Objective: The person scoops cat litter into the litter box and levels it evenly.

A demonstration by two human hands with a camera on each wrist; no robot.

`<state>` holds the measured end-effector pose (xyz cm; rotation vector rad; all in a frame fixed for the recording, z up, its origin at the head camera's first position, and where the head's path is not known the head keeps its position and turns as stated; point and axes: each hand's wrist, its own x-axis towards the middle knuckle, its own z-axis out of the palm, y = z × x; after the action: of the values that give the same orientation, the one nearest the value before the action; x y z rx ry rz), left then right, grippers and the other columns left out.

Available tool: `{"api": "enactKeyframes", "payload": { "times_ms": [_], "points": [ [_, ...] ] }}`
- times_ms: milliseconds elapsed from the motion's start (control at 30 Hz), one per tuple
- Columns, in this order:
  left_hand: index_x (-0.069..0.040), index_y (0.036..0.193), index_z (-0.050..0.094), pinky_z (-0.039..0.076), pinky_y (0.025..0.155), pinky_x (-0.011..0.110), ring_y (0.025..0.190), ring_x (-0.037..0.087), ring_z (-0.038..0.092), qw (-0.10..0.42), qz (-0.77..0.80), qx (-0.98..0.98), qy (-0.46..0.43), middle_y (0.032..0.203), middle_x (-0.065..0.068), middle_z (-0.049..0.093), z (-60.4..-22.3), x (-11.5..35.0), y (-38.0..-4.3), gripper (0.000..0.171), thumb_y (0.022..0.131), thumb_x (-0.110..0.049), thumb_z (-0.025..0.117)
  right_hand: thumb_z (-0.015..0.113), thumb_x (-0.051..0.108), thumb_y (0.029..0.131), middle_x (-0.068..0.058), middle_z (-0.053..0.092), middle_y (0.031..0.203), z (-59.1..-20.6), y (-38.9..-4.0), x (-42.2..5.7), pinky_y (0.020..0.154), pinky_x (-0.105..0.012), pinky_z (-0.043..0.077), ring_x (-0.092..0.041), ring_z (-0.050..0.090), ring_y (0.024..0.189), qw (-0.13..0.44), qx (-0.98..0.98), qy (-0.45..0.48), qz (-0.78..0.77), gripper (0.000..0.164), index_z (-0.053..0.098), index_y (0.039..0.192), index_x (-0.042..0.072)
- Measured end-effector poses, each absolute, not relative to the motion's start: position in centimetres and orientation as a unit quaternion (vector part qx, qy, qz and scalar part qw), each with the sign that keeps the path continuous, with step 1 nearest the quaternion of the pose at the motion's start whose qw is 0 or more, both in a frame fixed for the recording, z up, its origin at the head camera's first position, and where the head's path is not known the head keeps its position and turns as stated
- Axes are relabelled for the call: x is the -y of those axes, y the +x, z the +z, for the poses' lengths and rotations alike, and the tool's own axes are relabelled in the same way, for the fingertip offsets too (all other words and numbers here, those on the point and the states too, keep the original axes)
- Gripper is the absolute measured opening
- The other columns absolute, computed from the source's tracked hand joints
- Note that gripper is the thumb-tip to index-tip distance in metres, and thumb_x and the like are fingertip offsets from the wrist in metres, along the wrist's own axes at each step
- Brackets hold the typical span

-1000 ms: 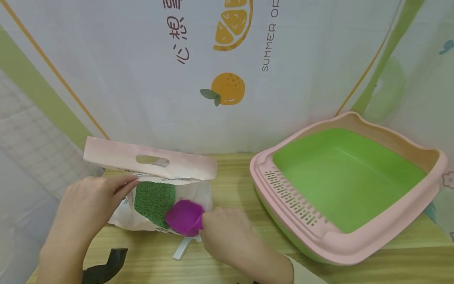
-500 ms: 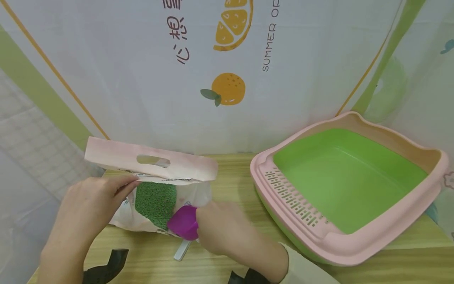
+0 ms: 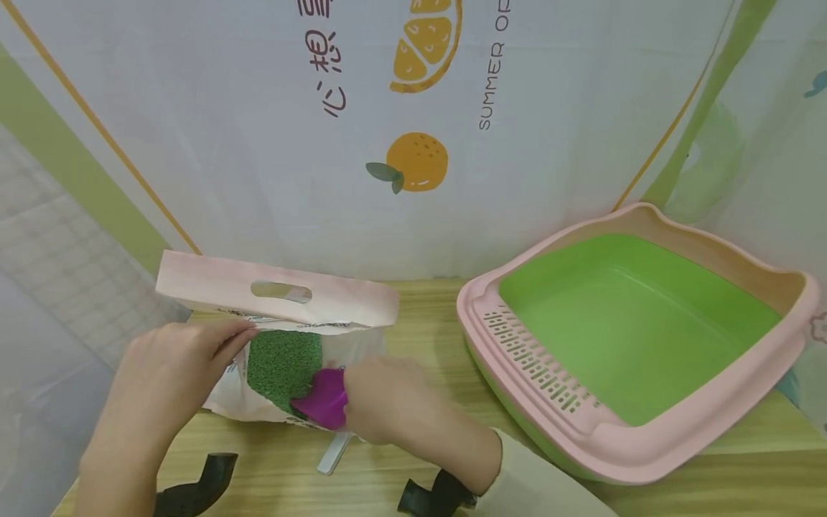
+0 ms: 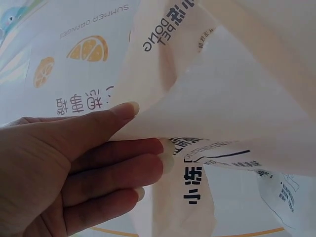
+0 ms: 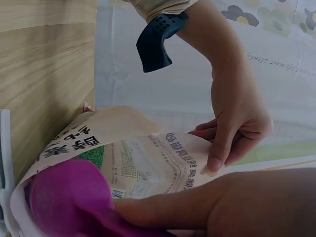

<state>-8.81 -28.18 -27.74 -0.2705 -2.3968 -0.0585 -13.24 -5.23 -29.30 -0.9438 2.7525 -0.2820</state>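
A pale pink paper bag lies with its mouth open in the head view, and green cat litter shows inside. Between thumb and fingers, my left hand pinches the bag's upper edge and holds it raised; the left wrist view shows this thumb on the paper. My right hand grips a purple scoop by its handle. The scoop is tilted, and its lip meets the litter at the bag's near right side. In the right wrist view, the scoop's bowl is inside the bag mouth.
A green litter box with a pink rim stands on the right of the wooden table. A light grey handle sticks out near the bag. Black curved pieces are near each wrist. A printed curtain hangs behind.
My right hand has moved slightly left with the scoop. The scoop's bowl has tipped toward the litter, and its lip now meets it. My left hand has stayed nearly still on the bag.
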Motion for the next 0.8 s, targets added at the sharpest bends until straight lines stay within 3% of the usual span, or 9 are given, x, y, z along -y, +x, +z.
{"api": "enactKeyframes", "payload": {
  "times_ms": [167,800],
  "points": [
    [-0.018,0.073,0.066,0.022,0.047,0.028,0.049,0.009,0.025,0.36,-0.02,0.926,-0.108,0.047,-0.01,0.032,-27.8,28.2,-8.8,0.018,0.085,-0.016,0.078,0.066,0.028,0.095,0.006,0.058,0.07,-29.6,-13.5,5.8,0.048,-0.028,0.043,-0.011,0.052,0.056,0.114,-0.936,-0.316,-0.1,0.017,0.062,0.083,0.017],
    [-0.017,0.074,0.067,0.022,0.047,0.03,0.049,0.01,0.026,0.356,-0.027,0.928,-0.103,0.047,-0.009,0.036,-27.8,28.3,-8.9,0.017,0.085,-0.016,0.079,0.067,0.027,0.095,0.007,0.05,0.057,-30.9,-13.7,7.4,0.04,-0.025,0.038,-0.007,0.044,0.047,0.077,-0.935,-0.331,-0.102,0.036,0.052,0.063,0.02]
  ]
}}
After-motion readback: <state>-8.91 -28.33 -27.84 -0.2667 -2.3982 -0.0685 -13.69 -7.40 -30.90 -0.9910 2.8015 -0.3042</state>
